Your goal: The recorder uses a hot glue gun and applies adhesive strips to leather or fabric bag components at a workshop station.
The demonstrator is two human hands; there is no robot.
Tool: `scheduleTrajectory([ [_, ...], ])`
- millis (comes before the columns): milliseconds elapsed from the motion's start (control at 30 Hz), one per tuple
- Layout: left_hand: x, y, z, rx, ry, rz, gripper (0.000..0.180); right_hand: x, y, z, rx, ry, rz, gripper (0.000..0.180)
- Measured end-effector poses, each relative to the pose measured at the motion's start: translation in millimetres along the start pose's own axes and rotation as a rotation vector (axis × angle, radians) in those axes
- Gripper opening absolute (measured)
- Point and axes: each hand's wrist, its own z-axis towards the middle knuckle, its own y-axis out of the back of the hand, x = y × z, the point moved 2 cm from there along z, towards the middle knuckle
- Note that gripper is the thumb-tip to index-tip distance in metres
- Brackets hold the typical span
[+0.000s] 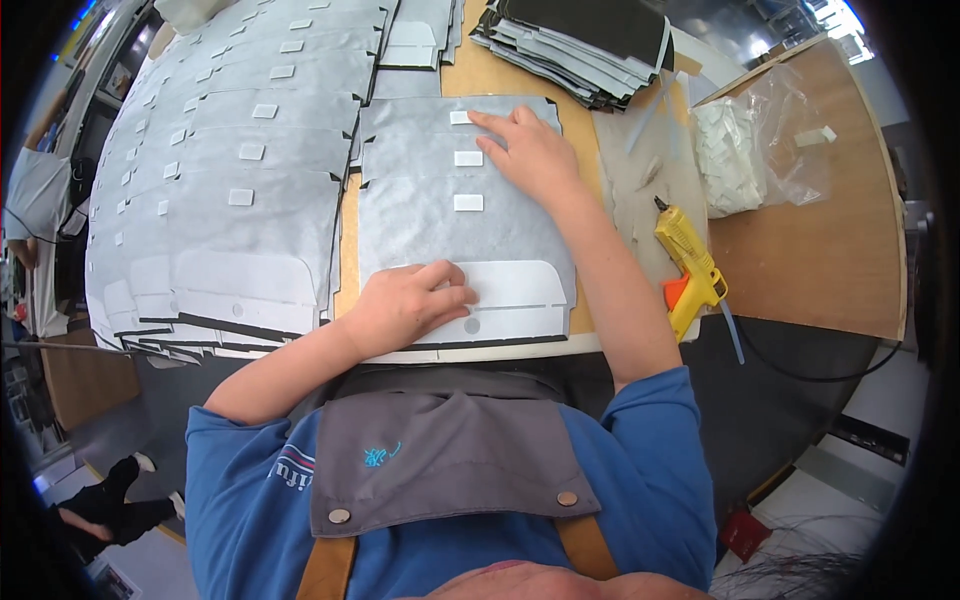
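Observation:
In front of me lies a grey fabric panel [410,225] with a rounded white piece along its near edge. Three small white rectangular tabs [468,203] sit in a column on it. My right hand [535,155] reaches to the far part, its index fingertip against the farthest tab [460,118] and its thumb apart from that finger. My left hand [412,303] rests near the front edge, partly over the white piece [515,285]. Its fingers are bent together, and whatever may be beneath or within them is hidden.
Overlapping grey panels [215,140] with white tabs spread on the left. A dark-and-grey stack [590,45] stands at the back. To the right lie a yellow glue gun [685,250] with a trailing cord and a clear bag of white tabs [728,155] on a wooden board [840,240].

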Motion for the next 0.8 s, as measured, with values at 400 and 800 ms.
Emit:
scheduleTrajectory([
  [400, 4, 21, -44, -0.234, 0.338, -0.355, 0.015, 26, 21, 67, -0.346, 0.176, -0.041, 0.033],
  [800, 13, 18, -102, -0.519, 0.317, -0.103, 0.019, 49, -19, 115, -0.531, 0.559, -0.291, 0.043],
])
